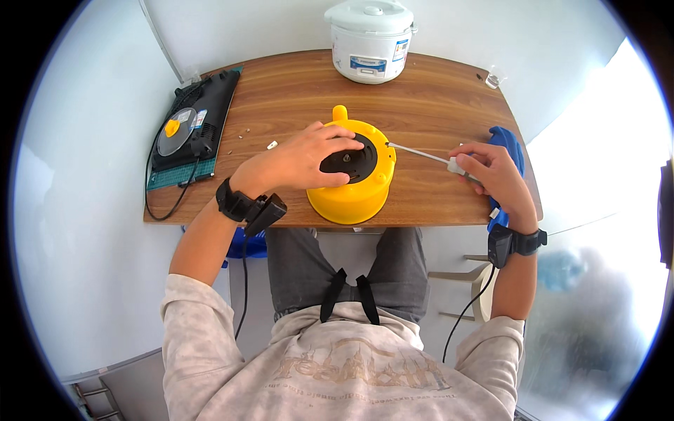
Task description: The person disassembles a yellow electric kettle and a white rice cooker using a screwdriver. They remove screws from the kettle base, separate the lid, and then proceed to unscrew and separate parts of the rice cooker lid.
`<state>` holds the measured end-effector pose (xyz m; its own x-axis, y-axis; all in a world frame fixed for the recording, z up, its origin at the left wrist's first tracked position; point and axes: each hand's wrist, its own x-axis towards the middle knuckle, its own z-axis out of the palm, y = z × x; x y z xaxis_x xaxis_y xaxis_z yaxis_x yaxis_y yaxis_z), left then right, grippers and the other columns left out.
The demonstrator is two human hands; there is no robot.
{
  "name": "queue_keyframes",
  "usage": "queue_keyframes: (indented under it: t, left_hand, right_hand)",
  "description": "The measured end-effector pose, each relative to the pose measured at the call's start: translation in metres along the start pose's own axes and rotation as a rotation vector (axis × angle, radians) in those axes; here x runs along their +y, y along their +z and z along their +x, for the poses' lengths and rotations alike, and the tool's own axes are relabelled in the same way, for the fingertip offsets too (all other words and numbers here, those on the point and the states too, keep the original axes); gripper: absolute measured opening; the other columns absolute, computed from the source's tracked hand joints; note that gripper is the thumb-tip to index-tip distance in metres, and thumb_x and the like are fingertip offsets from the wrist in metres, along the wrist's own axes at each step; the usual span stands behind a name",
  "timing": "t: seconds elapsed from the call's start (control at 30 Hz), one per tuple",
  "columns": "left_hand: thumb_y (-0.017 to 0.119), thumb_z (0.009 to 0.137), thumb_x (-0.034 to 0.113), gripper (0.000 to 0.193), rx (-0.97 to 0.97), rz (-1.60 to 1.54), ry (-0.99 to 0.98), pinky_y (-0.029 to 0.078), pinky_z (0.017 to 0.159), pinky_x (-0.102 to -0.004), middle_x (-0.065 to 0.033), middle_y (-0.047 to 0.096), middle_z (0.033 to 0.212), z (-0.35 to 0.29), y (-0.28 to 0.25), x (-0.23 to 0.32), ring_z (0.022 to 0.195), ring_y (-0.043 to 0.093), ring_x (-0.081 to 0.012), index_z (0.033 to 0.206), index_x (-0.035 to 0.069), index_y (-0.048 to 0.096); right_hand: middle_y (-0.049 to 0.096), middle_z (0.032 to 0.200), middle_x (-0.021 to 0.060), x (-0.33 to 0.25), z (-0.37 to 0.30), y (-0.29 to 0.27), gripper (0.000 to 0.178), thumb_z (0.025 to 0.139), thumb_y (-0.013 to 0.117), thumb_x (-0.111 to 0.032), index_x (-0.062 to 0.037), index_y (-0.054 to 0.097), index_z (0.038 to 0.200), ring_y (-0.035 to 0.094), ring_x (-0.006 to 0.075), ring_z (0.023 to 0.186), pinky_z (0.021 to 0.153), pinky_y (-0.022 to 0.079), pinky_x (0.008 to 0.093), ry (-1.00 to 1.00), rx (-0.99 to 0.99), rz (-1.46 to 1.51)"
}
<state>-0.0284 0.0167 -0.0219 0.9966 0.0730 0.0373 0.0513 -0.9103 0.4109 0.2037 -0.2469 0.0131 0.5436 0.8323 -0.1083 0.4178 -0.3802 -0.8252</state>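
A round yellow plastic housing [351, 203] with a black disc [359, 163] in its middle sits at the near edge of the wooden table. My left hand [309, 158] lies over its left side, fingers stretched and spread across the black disc. In my right hand [493, 172] is a screwdriver [421, 152], gripped by its handle and held slanting to the left. Its tip meets a small hole near the yellow rim's right side. Whether a screw sits in that hole is too small to tell.
A white rice cooker [370, 42] stands at the back. On the left, a black appliance [203, 119] with a cable lies on a green mat [163, 177]. Blue cloth [511, 147] lies by my right hand; a small clear cup [494, 77] stands back right. Small bits lie left of the housing.
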Motion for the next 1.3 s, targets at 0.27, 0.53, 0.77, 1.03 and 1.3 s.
queue_keyframes:
  t: [0.27,0.53,0.77,1.03,1.3]
  left_hand:
    - [0.077,0.086,0.038,0.046,0.112,-0.101,-0.003,0.042,0.111,-0.0422,-0.0054,0.057,0.145,-0.010,0.012,-0.004,0.126,0.050,-0.0284,0.122,0.012,0.065]
    - [0.078,0.086,0.035,0.039,0.144,-0.111,0.021,0.044,0.109,-0.0408,-0.0056,0.058,0.144,-0.010,0.013,-0.008,0.123,0.052,-0.0277,0.115,0.010,0.070]
    - [0.070,0.091,0.015,0.020,0.183,-0.118,0.047,0.049,0.101,-0.0377,-0.0048,0.066,0.135,0.000,0.013,-0.019,0.111,0.058,-0.0270,0.110,0.010,0.075]
    - [0.070,0.090,0.017,0.017,0.153,-0.160,0.005,0.050,0.099,-0.0389,-0.0044,0.066,0.135,0.001,0.010,-0.018,0.110,0.059,-0.0269,0.106,0.010,0.074]
    - [0.070,0.091,0.017,0.014,0.184,-0.222,0.002,0.050,0.098,-0.0393,-0.0035,0.066,0.134,0.000,0.015,-0.021,0.109,0.059,-0.0267,0.102,0.009,0.073]
  right_hand:
    - [0.070,0.076,0.0019,-0.015,-0.002,0.008,0.024,0.099,0.065,-0.021,-0.0018,0.074,0.110,0.051,0.0020,0.056,0.050,0.040,0.0168,-0.025,-0.030,-0.040]
    - [0.070,0.077,0.0028,-0.019,-0.002,0.009,0.023,0.099,0.064,-0.019,-0.0016,0.074,0.111,0.052,0.0031,0.056,0.050,0.040,0.0172,-0.015,-0.032,-0.055]
    - [0.070,0.078,0.0032,-0.024,-0.004,0.012,0.023,0.098,0.064,-0.018,-0.0017,0.073,0.112,0.052,0.0033,0.056,0.051,0.041,0.0174,-0.017,-0.043,-0.057]
    - [0.070,0.075,0.0020,-0.032,-0.001,0.015,0.021,0.096,0.066,-0.020,-0.0019,0.072,0.105,0.053,0.0041,0.057,0.052,0.042,0.0191,-0.032,-0.075,-0.096]
    - [0.071,0.078,0.0035,-0.054,-0.003,0.019,0.015,0.094,0.067,-0.017,-0.0037,0.066,0.101,0.064,0.0089,0.069,0.062,0.048,0.0227,-0.089,-0.045,-0.255]
